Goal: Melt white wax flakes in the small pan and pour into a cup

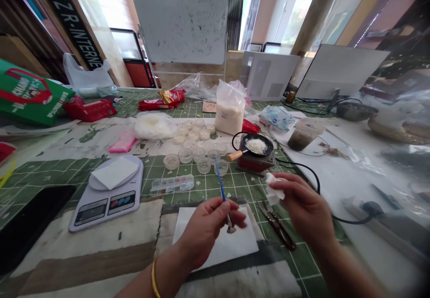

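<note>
My left hand (204, 231) is closed in a pinch on a thin blue-handled brush (221, 189), whose bristled tip points down at a white sheet of paper (242, 244) on the table. My right hand (302, 206) is closed on a crumpled white tissue (273, 189), held just right of the brush. Behind the hands a small black pan (257, 145) of white granules sits on a red mini stove (253, 163).
A white kitchen scale (107, 195) stands at the left, a paint palette (172, 184) and several small clear cups (196, 154) in the middle. Scissors (277, 226) lie by the paper. A bag of white powder (229, 110), a black cable (312, 177) and a power strip (376, 217) lie around.
</note>
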{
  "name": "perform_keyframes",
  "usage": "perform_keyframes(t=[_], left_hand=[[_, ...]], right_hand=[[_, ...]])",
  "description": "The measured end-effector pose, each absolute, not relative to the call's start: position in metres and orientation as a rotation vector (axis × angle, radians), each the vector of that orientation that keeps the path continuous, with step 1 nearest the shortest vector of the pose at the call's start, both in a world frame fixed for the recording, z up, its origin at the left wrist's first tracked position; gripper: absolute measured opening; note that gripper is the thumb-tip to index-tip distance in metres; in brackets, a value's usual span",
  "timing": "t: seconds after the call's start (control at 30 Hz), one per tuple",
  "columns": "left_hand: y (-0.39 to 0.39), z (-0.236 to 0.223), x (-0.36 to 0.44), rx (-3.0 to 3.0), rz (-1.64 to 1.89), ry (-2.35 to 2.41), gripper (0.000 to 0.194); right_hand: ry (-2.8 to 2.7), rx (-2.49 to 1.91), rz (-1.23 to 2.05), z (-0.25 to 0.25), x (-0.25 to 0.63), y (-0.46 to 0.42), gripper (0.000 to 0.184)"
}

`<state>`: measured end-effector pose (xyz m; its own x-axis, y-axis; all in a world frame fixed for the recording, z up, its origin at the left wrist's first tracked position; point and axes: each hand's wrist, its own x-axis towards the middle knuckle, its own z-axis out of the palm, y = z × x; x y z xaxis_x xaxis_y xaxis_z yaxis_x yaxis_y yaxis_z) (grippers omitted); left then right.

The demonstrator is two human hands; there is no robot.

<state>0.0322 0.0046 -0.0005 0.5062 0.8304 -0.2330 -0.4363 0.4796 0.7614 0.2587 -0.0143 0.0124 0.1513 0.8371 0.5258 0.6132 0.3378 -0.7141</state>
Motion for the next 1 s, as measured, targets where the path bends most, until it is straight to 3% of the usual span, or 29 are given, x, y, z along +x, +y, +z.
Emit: perform_keyframes(t=[0.1, 0.2, 0.47, 0.67, 0.77, 0.87, 1.0], left_hand=[[0.012, 0.0, 0.027, 0.509, 0.91, 0.54, 0.022], [0.015, 0.001, 0.024, 0.444, 0.928, 0.418, 0.019], [-0.006, -0.003, 0.038, 0.426, 0.851, 0.339, 0.019], [-0.016, 0.006, 0.049, 0.498, 0.794, 0.419, 0.025], [-0.011, 0.018, 0.05, 0.722, 0.752, 0.48, 0.024], [0.001, 0.024, 0.047, 0.981, 0.721, 0.651, 0.022], [0.028, 0.021, 0.04, 1.25, 0.895, 0.903, 0.042]], right_hand=[[-1.839, -1.634, -0.073, 0.002, 0.3, -0.027, 0.023], [-2.052, -1.575, -0.357, 0.0, 0.309, -0.036, 0.022], [-2.096, -0.976, -0.401, 0.032, 0.209, -0.029, 0.032], [-2.033, -0.812, -0.356, 0.033, 0.21, -0.023, 0.019], [-1.883, -0.801, -0.269, 0.039, 0.234, -0.015, 0.015], [-1.381, -0.904, -0.259, 0.041, 0.264, 0.006, 0.006], [-1.088, -1.226, -0.201, 0.038, 0.292, 0.043, 0.015]])
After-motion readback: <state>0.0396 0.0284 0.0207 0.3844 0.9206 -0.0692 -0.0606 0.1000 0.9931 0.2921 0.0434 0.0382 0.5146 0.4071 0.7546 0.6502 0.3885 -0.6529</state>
